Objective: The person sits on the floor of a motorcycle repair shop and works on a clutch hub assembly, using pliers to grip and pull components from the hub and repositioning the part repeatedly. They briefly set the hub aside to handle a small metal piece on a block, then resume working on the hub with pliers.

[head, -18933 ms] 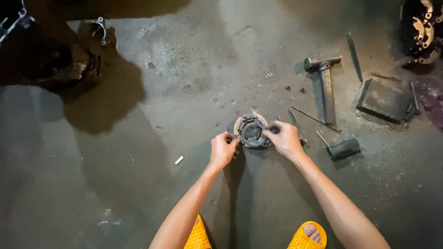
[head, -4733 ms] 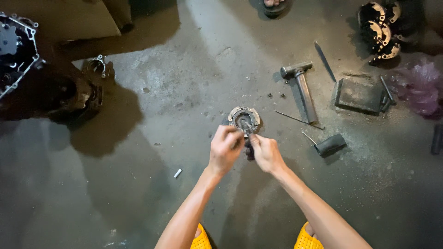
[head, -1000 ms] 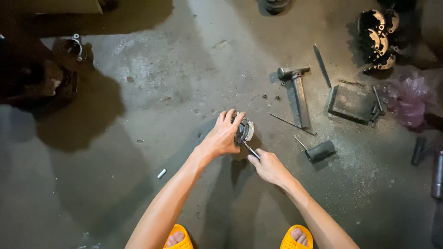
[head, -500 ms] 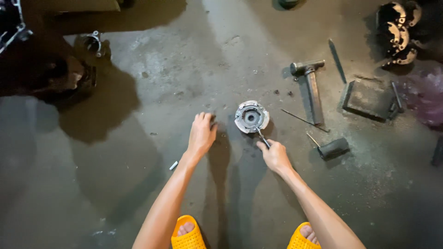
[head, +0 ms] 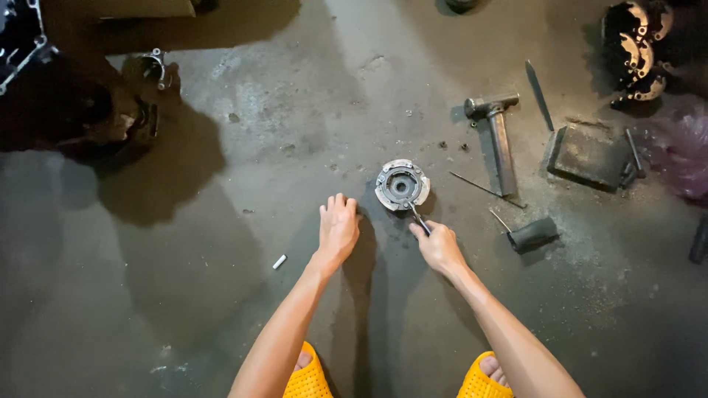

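Top-left corner, the dark engine block runs off the floor's edge, lost in shadow. Top right, the metal parts are cut off too. Both yellow sandals are clipped at the bottom; the thin tool vanishes inside the right hand.

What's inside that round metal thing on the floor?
The round metal part has a dark hollow middle with a ring around a hole. The thin tool in the right hand touches its near rim. Whatever lies deeper in the hole is too dark to see.
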